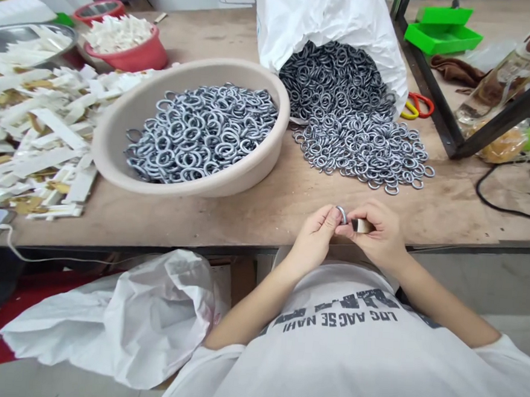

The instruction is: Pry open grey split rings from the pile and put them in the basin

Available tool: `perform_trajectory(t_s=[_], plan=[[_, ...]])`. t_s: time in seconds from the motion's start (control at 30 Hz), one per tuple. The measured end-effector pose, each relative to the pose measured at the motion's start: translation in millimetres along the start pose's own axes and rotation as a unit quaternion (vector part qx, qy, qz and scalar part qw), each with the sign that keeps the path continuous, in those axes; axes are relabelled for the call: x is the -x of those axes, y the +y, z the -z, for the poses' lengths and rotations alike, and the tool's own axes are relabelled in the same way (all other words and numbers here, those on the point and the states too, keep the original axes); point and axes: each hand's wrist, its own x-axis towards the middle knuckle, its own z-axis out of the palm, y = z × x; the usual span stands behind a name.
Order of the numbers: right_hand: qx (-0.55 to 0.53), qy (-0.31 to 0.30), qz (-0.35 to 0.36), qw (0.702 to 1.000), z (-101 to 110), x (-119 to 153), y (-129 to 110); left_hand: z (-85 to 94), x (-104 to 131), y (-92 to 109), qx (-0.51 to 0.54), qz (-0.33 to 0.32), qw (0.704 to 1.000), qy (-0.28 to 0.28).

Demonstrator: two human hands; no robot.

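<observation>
My left hand [317, 233] pinches a single grey ring [344, 214] between thumb and fingertips, close to the table's front edge. Beside it, my right hand [383, 232] is closed around a short flat piece with a dark end and a pale body [363, 226]; its kind is unclear. The fingertips of both hands nearly meet at the ring. Beyond them lies a loose heap of grey rings [363, 148], spilling from the mouth of a white sack [323, 15]. To the left, a beige basin [188, 187] holds many more such rings.
White and brown strips [42, 140] pile up at the left, near a red bowl [141, 57] of white pieces. A black metal frame [446, 129], scissors [419, 105], a bottle [495, 81] and green trays [442, 38] stand right. A white bag [133, 322] hangs below the table.
</observation>
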Motion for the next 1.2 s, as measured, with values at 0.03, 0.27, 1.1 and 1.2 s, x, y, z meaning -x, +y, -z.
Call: perform_trajectory(t_s=[0.03,0.27,1.1,1.2], plan=[[0.007,-0.011,0.002,1.000,2,0,1,2.2,1,0,0.011,0.006,1.000,-0.004],[0.123,-0.138,0.026,0.982,16,-1,-1,2.6,11,-1,0.026,0.017,0.999,-0.031],[0.009,-0.120,-0.100,0.988,14,-13,17,24.0,17,50,-0.241,-0.091,0.966,0.009],[-0.074,-0.138,-0.081,0.984,2,-22,-3,22.0,16,60,-0.268,-0.070,0.960,-0.051]])
